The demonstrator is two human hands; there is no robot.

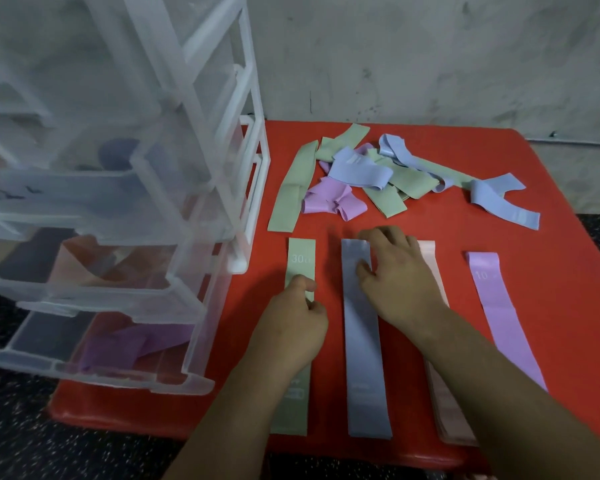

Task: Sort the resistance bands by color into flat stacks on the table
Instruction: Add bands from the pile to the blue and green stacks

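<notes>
Print "30" on green band [300, 263], "10" on purple band [499, 306]

Bench [551, 237] top: red, smooth, glossy, looks like moulded plastic, with sheen along the front edge. Green band [301, 261], blue band [364, 358], pink band [433, 271], purple band [506, 323]: thin smooth matt sheet, rubbery look, no weave I can make out. Loose pile [378, 174]: same stuff, folds and creases softly. Drawer unit [118, 202]: frosted translucent plastic drawers with slight gloss, in an opaque white plastic frame [253, 168]. Wall [430, 57]: rough matt plaster, blotchy. Floor [14, 427]: dark, speckled, matt.
</notes>
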